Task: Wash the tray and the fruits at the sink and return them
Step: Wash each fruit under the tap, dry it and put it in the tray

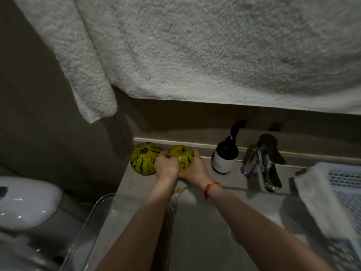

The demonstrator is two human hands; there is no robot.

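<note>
Two yellow-green striped melons are at the back left of the counter. One melon (143,158) stands alone by the wall. Both my hands hold the second melon (182,155) just right of it: my left hand (166,166) grips its left side, and my right hand (193,169), with a red wrist cord, cups its right and lower side. A clear plastic tray (93,218) lies on the counter's left front, partly under my left forearm. The sink basin (205,222) lies below my arms.
A dark soap pump bottle (225,155) and a chrome tap (263,165) stand right of the melons. A white basket (343,184) with a cloth draped on it is at far right. A large towel (195,51) hangs overhead. A toilet (25,200) is at left.
</note>
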